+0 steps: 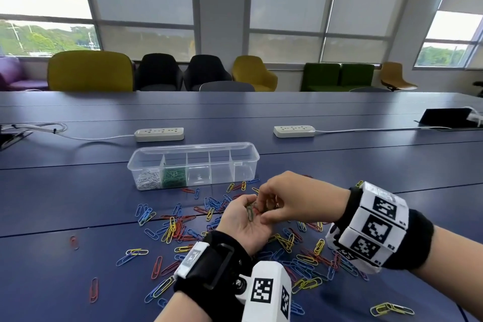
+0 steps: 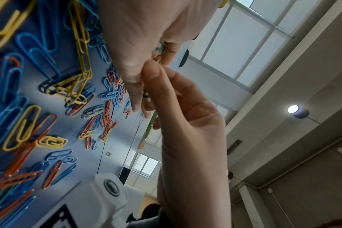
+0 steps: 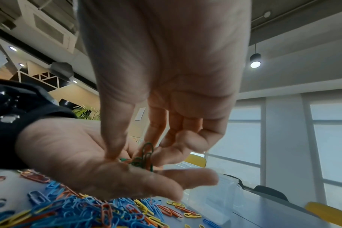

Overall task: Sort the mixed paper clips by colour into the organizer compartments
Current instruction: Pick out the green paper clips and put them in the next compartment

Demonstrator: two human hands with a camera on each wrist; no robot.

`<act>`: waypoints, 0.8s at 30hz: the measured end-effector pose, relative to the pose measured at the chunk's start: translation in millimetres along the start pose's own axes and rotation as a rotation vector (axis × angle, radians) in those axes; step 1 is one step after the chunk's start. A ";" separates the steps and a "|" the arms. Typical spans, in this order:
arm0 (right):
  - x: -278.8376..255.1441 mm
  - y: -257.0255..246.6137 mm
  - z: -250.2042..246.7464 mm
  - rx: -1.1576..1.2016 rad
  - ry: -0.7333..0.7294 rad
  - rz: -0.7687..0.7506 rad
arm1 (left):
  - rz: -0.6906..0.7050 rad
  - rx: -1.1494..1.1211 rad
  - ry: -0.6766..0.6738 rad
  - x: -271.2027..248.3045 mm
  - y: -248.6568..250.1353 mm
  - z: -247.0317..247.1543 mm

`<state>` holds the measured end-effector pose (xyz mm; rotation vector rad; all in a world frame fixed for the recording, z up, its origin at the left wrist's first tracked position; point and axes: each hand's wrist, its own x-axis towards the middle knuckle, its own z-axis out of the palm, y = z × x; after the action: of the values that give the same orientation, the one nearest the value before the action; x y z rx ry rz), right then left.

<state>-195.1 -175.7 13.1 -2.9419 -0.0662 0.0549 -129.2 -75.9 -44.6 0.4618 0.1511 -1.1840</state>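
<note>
My left hand (image 1: 244, 217) lies palm up over the pile, cupping a few green paper clips (image 1: 250, 213) with a red one among them. My right hand (image 1: 264, 210) reaches down into that palm, and in the right wrist view its thumb and fingers pinch the green clips (image 3: 145, 157). The clear organizer (image 1: 245, 150) stands just beyond the hands. Its leftmost compartment holds white clips (image 1: 149, 179) and the one beside it green clips (image 1: 173, 176); the other three look empty. Blue, red and yellow loose clips (image 1: 183, 227) lie scattered on the blue table.
Two white power strips (image 1: 159, 134) (image 1: 294, 131) with cables lie behind the organizer. A dark device (image 1: 444, 117) sits at the far right. Stray clips reach the near table edge (image 1: 392, 308). Chairs line the far side.
</note>
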 end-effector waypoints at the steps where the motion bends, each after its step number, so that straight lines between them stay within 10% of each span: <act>1: 0.3 -0.1 0.3 -0.011 0.012 0.007 | 0.004 -0.014 -0.011 1.6 -0.2 -1.3; 12: 2.0 -4.4 2.9 -0.142 0.114 0.033 | 0.027 -0.026 0.006 7.1 0.3 -4.7; 24: -18.4 32.8 -21.8 0.444 0.266 0.092 | 0.008 -0.056 -0.026 6.6 0.2 -2.7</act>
<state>-211.2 -212.9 28.5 -2.4811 0.1068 -0.2720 -126.1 -80.3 -49.3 0.3970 0.1592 -1.1748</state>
